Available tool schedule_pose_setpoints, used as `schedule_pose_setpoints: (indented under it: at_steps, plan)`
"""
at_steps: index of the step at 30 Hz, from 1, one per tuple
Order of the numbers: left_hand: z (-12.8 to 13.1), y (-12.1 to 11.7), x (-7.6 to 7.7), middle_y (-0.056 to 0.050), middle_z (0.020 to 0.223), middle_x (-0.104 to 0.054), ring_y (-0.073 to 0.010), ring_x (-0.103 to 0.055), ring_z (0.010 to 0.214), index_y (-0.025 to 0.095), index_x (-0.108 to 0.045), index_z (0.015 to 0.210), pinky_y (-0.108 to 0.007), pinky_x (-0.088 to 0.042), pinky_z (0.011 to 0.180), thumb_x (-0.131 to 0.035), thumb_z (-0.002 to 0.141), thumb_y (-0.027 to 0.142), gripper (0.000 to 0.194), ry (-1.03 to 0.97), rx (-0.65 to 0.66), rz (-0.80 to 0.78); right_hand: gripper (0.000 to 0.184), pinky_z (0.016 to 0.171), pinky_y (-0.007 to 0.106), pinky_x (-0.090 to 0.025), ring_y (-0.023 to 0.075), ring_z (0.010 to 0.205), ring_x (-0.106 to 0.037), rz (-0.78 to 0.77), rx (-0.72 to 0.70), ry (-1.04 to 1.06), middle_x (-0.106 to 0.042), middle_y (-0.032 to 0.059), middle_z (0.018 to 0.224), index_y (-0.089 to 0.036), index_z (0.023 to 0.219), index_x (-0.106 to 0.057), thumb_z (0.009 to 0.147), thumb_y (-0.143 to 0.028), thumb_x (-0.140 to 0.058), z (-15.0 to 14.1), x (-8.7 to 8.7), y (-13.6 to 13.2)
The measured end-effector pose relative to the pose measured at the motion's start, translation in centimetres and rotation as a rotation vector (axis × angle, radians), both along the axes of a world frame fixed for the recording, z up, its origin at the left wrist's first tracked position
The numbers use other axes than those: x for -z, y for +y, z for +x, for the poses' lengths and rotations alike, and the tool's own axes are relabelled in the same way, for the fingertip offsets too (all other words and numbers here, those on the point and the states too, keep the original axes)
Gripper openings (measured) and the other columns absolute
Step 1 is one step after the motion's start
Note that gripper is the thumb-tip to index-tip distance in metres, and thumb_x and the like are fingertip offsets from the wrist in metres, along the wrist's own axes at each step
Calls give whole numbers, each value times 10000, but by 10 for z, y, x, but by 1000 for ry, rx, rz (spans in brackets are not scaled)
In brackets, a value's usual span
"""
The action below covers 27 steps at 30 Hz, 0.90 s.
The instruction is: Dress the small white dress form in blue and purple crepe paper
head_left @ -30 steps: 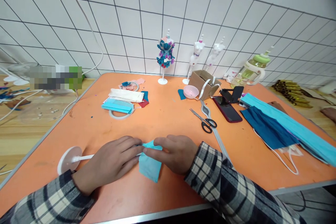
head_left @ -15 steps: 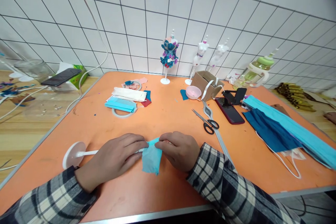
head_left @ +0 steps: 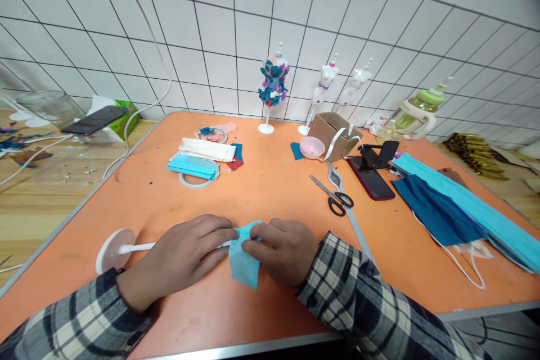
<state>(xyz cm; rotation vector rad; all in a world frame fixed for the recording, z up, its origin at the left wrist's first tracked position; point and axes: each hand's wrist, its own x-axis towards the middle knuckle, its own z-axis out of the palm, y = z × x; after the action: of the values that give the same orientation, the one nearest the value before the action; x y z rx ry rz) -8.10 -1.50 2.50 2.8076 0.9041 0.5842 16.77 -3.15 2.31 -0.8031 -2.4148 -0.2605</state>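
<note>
A small mannequin stand lies on its side, its white round base [head_left: 115, 251] to the left and its thin white rod [head_left: 143, 247] running under my left hand [head_left: 196, 253]. That hand is closed over the rod, fingertips at the edge of a light-blue piece of fabric [head_left: 244, 270]. From the right, my right hand [head_left: 287, 250] presses its fingers onto the same fabric, which hangs down toward the table. Both hands hide the upper part of the stand.
Scissors [head_left: 333, 197] lie right of centre beside a grey strip [head_left: 358, 233]. Farther right are a phone [head_left: 371, 178] and a dark-blue mask [head_left: 439, 211]. Dressed and bare mannequins [head_left: 273, 87], a pink bowl [head_left: 312, 147] and a cardboard box [head_left: 333, 132] stand at the back.
My right fingers have shifted slightly down and left over the light-blue fabric. Its lower edge hangs a little lower. My left hand stays nearly in place.
</note>
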Motion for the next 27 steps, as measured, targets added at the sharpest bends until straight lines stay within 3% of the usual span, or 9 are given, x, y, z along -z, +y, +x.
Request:
schedule_pose_setpoints:
  at_steps: [3, 9, 14, 20, 23, 27]
  plan:
    - [0, 0, 1, -60, 1111, -705, -196, -673, 975, 249, -641, 1176, -292, -545, 785, -526, 970, 265, 237, -11, -14, -2, 253, 536, 303, -275, 144, 654, -419, -4, 38, 27, -651, 8, 864, -227, 823, -657, 990, -202, -469, -1, 3, 2]
    - [-1, 0, 3, -66, 1111, -705, -199, -672, 973, 251, -639, 1186, -292, -544, 777, -492, 958, 235, 271, -26, -1, 0, 176, 551, 300, -304, 144, 642, -423, -14, 27, 16, -641, 3, 820, -247, 950, -675, 967, -183, -512, 2, 1, 3]
    - [0, 0, 1, -68, 1096, -704, -201, -672, 950, 241, -636, 1177, -295, -536, 762, -516, 966, 249, 244, -19, -4, -1, 327, 599, 306, -386, 159, 738, -514, -186, -105, 21, -678, 28, 1082, -256, 1226, -614, 913, -268, -518, 12, -7, 2]
    - [-2, 0, 3, -78, 1129, -690, -213, -662, 982, 233, -612, 1195, -314, -530, 774, -503, 972, 239, 248, 1, 14, -6, 212, 536, 288, -319, 131, 659, -478, -19, -84, 92, -701, -32, 928, -263, 1035, -672, 971, -159, -500, 12, -2, 6]
    - [-3, 0, 5, -79, 1137, -684, -217, -660, 985, 235, -609, 1204, -321, -528, 785, -500, 944, 203, 284, 5, 22, -18, 224, 548, 279, -324, 123, 691, -513, -43, -46, 121, -704, -19, 908, -241, 1084, -666, 995, -159, -478, 9, 1, 7]
    - [-3, 1, 4, -82, 1150, -679, -216, -657, 994, 233, -601, 1215, -320, -523, 789, -482, 951, 191, 293, 10, 21, -24, 249, 544, 277, -290, 120, 661, -493, -36, -22, 98, -680, -21, 830, -246, 961, -682, 1003, -147, -458, 9, 2, 6]
